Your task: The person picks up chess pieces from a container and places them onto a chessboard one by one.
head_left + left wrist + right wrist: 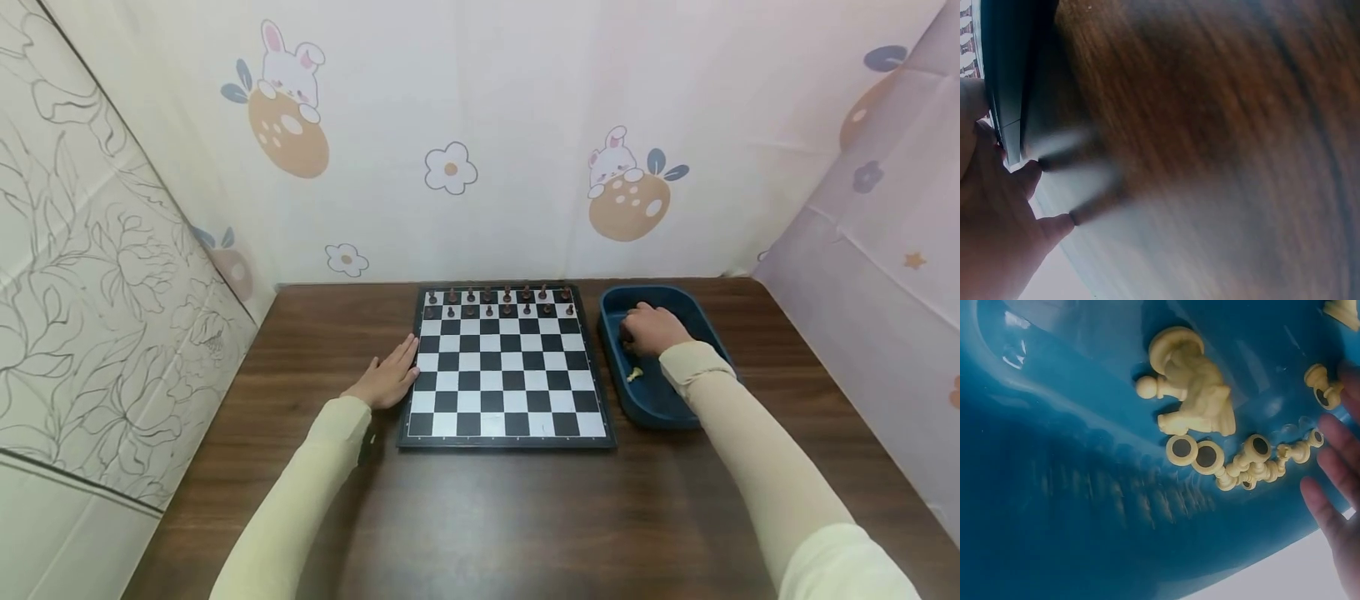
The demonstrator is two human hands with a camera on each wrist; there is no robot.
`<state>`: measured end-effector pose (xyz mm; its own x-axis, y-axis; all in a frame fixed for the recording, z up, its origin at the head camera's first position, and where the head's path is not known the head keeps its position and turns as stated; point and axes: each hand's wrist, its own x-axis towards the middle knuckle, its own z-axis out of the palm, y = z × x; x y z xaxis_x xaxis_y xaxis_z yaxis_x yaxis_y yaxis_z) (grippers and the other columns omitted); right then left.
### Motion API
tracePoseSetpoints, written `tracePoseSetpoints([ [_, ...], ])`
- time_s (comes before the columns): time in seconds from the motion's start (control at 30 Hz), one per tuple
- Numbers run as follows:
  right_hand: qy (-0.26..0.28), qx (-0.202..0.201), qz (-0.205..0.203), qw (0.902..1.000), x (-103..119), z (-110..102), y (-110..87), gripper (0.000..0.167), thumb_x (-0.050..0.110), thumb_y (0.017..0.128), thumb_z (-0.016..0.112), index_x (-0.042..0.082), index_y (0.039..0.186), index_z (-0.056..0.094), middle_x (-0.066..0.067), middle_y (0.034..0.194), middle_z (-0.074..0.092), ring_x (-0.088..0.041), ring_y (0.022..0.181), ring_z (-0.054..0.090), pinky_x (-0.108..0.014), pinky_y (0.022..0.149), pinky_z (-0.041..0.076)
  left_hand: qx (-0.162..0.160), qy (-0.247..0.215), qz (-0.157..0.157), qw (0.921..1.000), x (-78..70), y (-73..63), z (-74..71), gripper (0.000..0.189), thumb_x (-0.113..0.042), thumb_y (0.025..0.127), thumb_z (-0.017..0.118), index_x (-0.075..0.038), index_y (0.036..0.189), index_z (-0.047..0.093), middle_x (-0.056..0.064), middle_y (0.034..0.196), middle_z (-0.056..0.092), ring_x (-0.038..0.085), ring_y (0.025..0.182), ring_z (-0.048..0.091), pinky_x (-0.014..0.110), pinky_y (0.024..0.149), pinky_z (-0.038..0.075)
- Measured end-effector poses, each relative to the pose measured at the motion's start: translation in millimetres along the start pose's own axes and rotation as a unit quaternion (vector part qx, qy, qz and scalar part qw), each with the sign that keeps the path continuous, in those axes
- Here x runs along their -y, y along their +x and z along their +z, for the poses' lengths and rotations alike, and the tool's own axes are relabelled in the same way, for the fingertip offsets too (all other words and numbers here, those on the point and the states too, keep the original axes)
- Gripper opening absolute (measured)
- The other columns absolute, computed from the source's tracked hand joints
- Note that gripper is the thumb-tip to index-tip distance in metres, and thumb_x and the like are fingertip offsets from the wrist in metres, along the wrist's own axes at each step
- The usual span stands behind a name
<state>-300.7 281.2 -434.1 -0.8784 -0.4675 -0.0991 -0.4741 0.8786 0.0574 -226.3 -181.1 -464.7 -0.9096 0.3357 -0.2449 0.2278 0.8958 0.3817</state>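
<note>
Cream chess pieces [1192, 384] lie jumbled in the blue tray [662, 390] beneath the right hand [651, 329], its visible fingers apart, where a hasty grab could snag several together, while a shove from the left hand [387, 377], fingers outstretched at the board's [491, 381] left edge, might topple the dark pieces [507, 294].

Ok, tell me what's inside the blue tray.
Cream chess pieces lie in the blue tray, some showing dark round undersides. The right hand is inside too, and whatever lies directly beneath it is hidden in the head view.
</note>
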Motion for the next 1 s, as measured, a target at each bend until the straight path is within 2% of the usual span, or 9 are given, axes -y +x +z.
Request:
tracePoseSetpoints([
  [0.2,0.004,0.007,0.005,1.0000,-2,-7,-4.9,0.010,0.012,0.079,0.077,0.005,0.084,0.073,-0.006,0.080,0.065,-0.024,0.074,0.050,-0.038,0.062,0.047,0.002,0.000,0.001,1.0000,1.1,3.0,1.5,0.059,-0.028,0.104,0.029,-0.004,0.153,0.005,0.012,0.159,0.000,0.028,0.145,0.007,0.064,0.109,0.007],
  [0.63,0.004,-0.010,-0.003,0.9999,-12,-20,-15.0,0.014,0.017,0.078,0.077,0.006,0.086,0.074,-0.006,0.082,0.064,-0.023,0.074,0.050,-0.039,0.061,0.046,0.006,-0.010,0.000,0.9999,-0.1,1.2,1.4,0.060,-0.028,0.104,0.030,-0.005,0.153,0.004,0.011,0.159,-0.001,0.028,0.145,0.007,0.065,0.108,0.006],
  [1.0,-0.002,-0.036,-0.012,0.9993,-4,-40,-33.9,0.014,0.017,0.079,0.075,0.006,0.087,0.073,-0.010,0.087,0.064,-0.027,0.079,0.052,-0.046,0.067,0.049,0.016,-0.005,-0.006,0.9998,0.8,1.8,1.5,0.060,-0.031,0.104,0.026,-0.007,0.153,0.000,0.009,0.159,-0.005,0.027,0.145,0.004,0.064,0.109,0.003],
])
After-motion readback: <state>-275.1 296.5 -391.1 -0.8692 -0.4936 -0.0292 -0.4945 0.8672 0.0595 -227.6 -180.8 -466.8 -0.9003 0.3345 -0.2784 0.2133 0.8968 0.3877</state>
